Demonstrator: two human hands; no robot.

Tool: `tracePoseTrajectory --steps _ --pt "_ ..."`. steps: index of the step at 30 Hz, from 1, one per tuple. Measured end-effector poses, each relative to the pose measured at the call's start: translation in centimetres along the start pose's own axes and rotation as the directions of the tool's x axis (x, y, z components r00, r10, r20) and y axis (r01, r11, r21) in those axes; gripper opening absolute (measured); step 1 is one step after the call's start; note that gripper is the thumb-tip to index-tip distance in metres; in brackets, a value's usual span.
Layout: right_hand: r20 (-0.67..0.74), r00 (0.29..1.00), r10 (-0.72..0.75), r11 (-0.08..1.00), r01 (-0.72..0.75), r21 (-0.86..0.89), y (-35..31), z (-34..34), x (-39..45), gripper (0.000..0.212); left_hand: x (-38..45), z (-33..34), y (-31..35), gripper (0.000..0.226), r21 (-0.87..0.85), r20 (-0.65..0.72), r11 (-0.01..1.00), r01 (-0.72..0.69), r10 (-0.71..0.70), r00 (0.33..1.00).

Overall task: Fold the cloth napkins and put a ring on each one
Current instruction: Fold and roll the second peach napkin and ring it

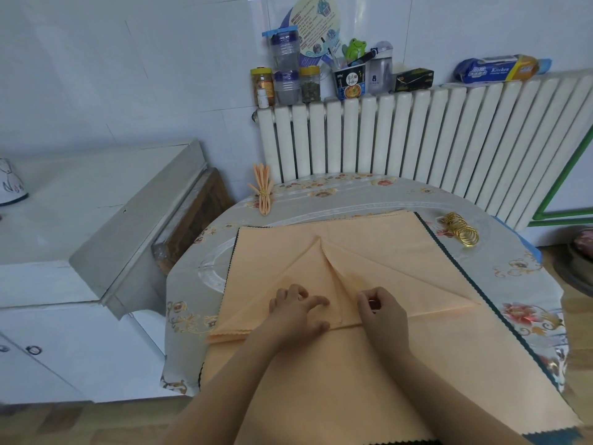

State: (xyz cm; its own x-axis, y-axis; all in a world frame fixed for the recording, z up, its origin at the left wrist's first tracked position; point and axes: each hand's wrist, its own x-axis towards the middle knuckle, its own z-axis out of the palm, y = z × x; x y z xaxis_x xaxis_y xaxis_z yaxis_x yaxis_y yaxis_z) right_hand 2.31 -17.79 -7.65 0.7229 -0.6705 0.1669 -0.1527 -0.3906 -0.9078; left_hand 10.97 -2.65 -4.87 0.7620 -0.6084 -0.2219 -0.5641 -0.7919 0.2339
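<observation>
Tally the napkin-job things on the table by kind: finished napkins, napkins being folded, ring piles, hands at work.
Finished napkins with a ring: 1
Napkins being folded: 1, on top of a stack whose count cannot be told
Ring piles: 1, rings too bunched to count
Hands at work: 2, left hand and right hand
Total: 5

Jars [285, 77], a noodle cup [350, 82] and a kitchen roll pack [500, 70] are being carried by the white radiator [417, 136]; a floral cover is being worn by the worktop [519, 268]
</observation>
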Motion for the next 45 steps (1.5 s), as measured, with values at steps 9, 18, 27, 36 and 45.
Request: tracePoseTrajectory --steps 9,18,27,36,45 --pt "0.094 0.98 -0.175 0.964 0.19 -0.188 0.2 0.4 -0.5 0.012 0.0 0.1 -0.1 0.049 -0.001 -0.005 1.0 -0.003 0.003 1.0" --pt "0.247 0.811 -0.531 0.643 0.575 -0.506 0.7 1.6 -0.8 0.01 0.0 0.4 -0.2 0.048 0.011 -0.019 1.0 -0.013 0.013 1.0" --pt "0.278 0.776 -0.566 0.608 0.62 -0.496 0.8 1.8 -1.1 0.028 -0.2 0.4 -0.9 0.05 -0.037 0.006 0.998 -0.057 0.057 0.998" --pt "0.341 0.747 -0.571 0.53 0.652 -0.542 0.5 1.2 -1.5 0.026 -2.0 -0.3 -4.2 0.019 -0.259 -0.16 0.94 -0.221 0.184 0.97" --pt "0.262 0.736 -0.625 0.53 0.645 -0.55 0.7 1.9 -1.1 0.028 -2.1 -2.3 -4.7 0.013 -0.099 -0.097 0.968 -0.231 0.222 0.97"
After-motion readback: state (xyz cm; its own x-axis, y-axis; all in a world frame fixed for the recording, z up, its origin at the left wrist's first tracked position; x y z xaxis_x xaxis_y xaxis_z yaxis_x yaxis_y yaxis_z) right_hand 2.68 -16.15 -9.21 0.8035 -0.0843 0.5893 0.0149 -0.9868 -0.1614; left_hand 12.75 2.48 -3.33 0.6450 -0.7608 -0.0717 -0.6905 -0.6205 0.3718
